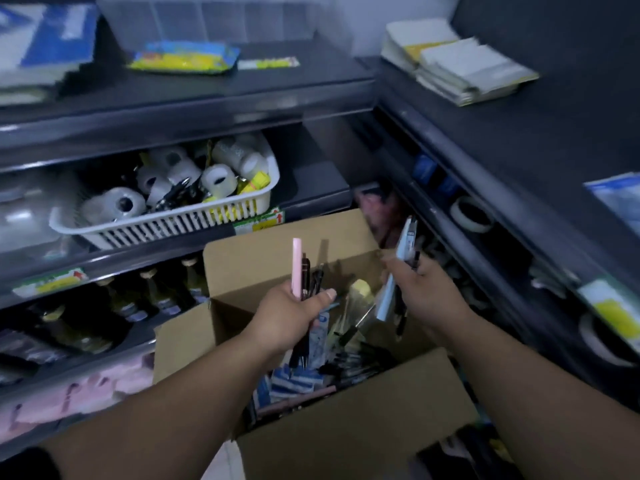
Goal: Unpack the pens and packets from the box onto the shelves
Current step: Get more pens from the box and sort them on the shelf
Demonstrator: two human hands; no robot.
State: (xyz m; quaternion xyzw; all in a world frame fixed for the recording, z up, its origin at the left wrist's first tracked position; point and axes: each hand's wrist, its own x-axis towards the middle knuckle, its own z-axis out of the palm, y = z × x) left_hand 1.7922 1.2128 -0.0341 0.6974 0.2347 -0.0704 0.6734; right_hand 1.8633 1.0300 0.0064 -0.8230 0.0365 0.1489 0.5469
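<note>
Now mid-unpack. Gripping bunch of pens (297, 268) upright in left hand (294, 317), held clear of box (346, 441), probably batching for single trip. Clasping pale packet (406, 242) plus dark pens in right hand (429, 292), tilted toward right-side shelves (485, 140), seemingly next drop spot. Plenty more pens, packets loose down in box. White basket (166, 223) on shelf behind.

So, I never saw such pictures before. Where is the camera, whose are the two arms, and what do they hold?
There is one picture, from a camera worn on a person's head, looking down; no machine here. The arms are that person's own. The left hand grips a bundle of pens, one pink. The right hand grips a pale packet. Both are above a cardboard box with more pens and packets inside. Around stand dark shelves; one carries a white basket of tape rolls.
</note>
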